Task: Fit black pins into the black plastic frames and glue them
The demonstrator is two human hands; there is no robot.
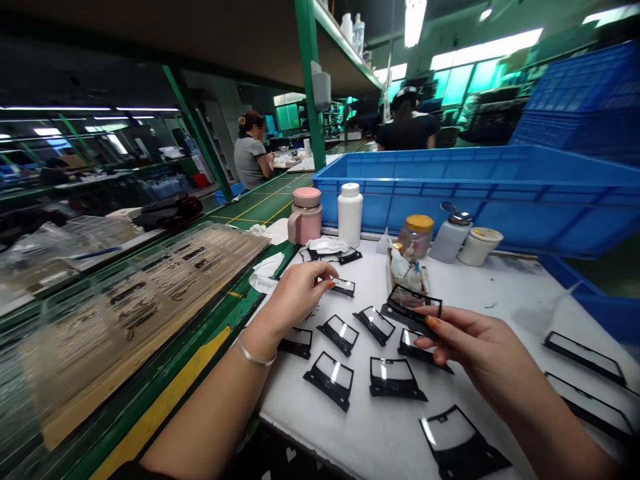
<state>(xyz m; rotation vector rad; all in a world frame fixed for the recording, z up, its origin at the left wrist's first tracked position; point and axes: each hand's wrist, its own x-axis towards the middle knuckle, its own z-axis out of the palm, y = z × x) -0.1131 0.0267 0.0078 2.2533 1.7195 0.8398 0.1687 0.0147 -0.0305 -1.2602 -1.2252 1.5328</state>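
Thumb and fingertips of my left hand are pinched together at the edge of a small black-framed clear part at the back of the white work surface. My right hand grips another black frame between thumb and fingers, raised a little above the surface. Below it lies a similar frame, partly covered by my fingers. Several more black frames with clear windows lie spread between and in front of my hands, among them one at the left, one in the middle and one near the front edge.
Behind the hands stand a pink mug, a white bottle, several jars and a big blue crate. A compartment tray lies at the left. Longer black frames rest at the right. Two people sit farther back.
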